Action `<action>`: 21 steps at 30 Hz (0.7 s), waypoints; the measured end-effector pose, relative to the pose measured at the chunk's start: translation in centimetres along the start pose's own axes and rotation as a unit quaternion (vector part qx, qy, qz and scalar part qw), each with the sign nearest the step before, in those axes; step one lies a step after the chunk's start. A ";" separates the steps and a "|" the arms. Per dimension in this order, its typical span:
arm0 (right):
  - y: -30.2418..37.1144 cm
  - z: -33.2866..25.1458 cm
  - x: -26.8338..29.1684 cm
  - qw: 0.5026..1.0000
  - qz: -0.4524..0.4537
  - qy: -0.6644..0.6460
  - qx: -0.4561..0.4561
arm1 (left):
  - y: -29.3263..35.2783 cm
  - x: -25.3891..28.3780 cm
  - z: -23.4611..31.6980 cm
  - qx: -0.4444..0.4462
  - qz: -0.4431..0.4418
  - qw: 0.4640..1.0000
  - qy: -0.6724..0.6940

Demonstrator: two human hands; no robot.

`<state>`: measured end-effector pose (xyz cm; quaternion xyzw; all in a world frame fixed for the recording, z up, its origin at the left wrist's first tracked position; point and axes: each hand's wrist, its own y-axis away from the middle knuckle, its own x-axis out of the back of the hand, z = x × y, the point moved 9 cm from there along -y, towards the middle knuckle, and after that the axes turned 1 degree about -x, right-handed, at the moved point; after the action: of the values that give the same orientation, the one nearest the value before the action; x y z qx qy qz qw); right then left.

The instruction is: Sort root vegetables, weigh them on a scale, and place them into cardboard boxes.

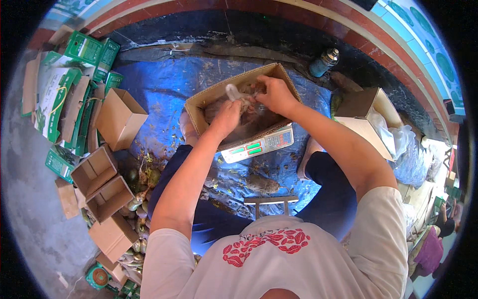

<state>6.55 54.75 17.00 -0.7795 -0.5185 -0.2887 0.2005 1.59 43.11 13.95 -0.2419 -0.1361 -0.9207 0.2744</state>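
Observation:
An open cardboard box [206, 95] sits on a white digital scale [256, 149] between my legs. Inside it lies a clear plastic bag [232, 91] with brownish contents I cannot make out. My left hand [227, 117] is closed around the gathered neck of the bag, and a tuft of plastic stands up above it. At the bag's right side, my right hand [275, 95] pinches the plastic with bent fingers. Both hands are within the box's opening, close together.
Blue tarp [164, 82] covers the floor. Cardboard boxes [119, 119] and green cartons [82, 50] pile up at left, beside roundish produce [142, 199]. A flask [323, 63] stands far right, near another open box [361, 119] and plastic bags [411, 154]. Another person [428, 251] is at right.

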 end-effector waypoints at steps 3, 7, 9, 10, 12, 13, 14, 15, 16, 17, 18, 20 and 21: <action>-0.2 2.9 -1.8 0.981 -0.068 -0.144 -0.107 | 0.0 -1.7 -2.0 0.095 -0.043 0.929 0.355; 0.7 4.2 -3.4 0.884 -0.082 -0.388 -0.247 | 0.1 -1.3 -3.4 0.150 0.002 0.930 0.336; 2.0 3.0 -5.0 0.842 -0.205 -0.428 -0.258 | 0.3 -1.3 -4.0 0.182 0.020 0.911 0.370; 2.2 3.0 -4.8 0.841 -0.204 -0.429 -0.259 | 0.5 -1.7 -3.7 0.205 0.004 0.889 0.409; 2.6 3.2 -4.4 0.933 -0.278 -0.124 -0.193 | 0.7 -2.4 -3.5 0.229 -0.013 0.865 0.446; 2.6 3.3 -4.4 0.933 -0.278 -0.125 -0.193 | 0.5 -2.1 -3.3 0.201 -0.008 0.884 0.423; 2.1 3.2 -4.1 0.954 -0.258 -0.048 -0.143 | 0.4 -1.9 -3.0 0.172 -0.004 0.901 0.399; 1.5 2.6 -3.5 0.967 -0.235 0.030 -0.092 | 0.4 -2.1 -3.1 0.172 -0.005 0.901 0.399; 1.3 2.6 -3.4 0.967 -0.234 0.029 -0.092 | 0.4 -1.8 -3.4 0.170 0.011 0.917 0.361; 0.9 2.8 -3.0 0.970 -0.218 0.011 -0.109 | 0.4 -1.5 -3.7 0.168 0.027 0.931 0.323; 0.7 3.0 -2.5 0.971 -0.201 -0.008 -0.127 | 0.3 -1.6 -3.3 0.167 0.025 0.931 0.323; 0.0 2.2 -0.8 0.989 -0.108 -0.032 -0.096 | 0.1 -0.5 -1.4 0.092 0.041 0.990 0.094; -0.4 1.4 0.7 0.996 -0.015 -0.057 -0.062 | 0.1 -0.6 -1.1 0.093 0.041 0.990 0.093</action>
<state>6.75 56.27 16.41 -0.7979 -0.5218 -0.2780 0.1172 1.71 42.86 12.73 -0.1339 -0.1845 -0.9106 0.3446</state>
